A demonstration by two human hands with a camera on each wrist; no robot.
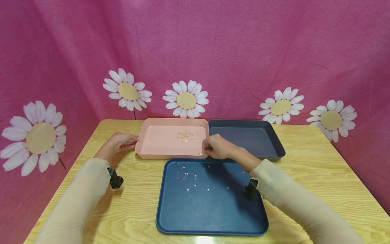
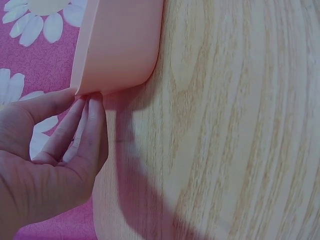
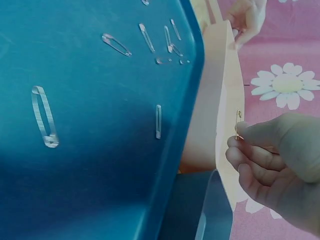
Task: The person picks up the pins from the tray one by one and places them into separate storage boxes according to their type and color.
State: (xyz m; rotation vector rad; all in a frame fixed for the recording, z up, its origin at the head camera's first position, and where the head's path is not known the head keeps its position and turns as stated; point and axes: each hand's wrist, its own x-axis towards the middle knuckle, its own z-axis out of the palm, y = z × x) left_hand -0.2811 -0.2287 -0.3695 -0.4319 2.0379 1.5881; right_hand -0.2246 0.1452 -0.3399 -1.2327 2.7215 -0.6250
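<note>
At its left end, my left hand [image 1: 119, 142] pinches the rim of the pink tray [image 1: 158, 140], thumb on top and fingers against the outer wall in the left wrist view. Over the tray's front right corner, my right hand [image 1: 218, 146] holds a gold safety pin [image 3: 237, 126] between thumb and fingertips. Several gold safety pins [image 1: 187, 136] lie loose on the pink tray's floor. Silver safety pins [image 1: 189, 193] are scattered across the flat blue tray [image 1: 210, 217] in front, mostly toward its far left part.
A dark grey-blue tray [image 1: 243, 135] stands right of the pink one, behind my right forearm. A tiny orange object [image 1: 243, 172] lies on the blue tray near its right edge. The wooden table [image 1: 317, 176] backs onto a pink curtain [image 1: 213, 51] with daisies.
</note>
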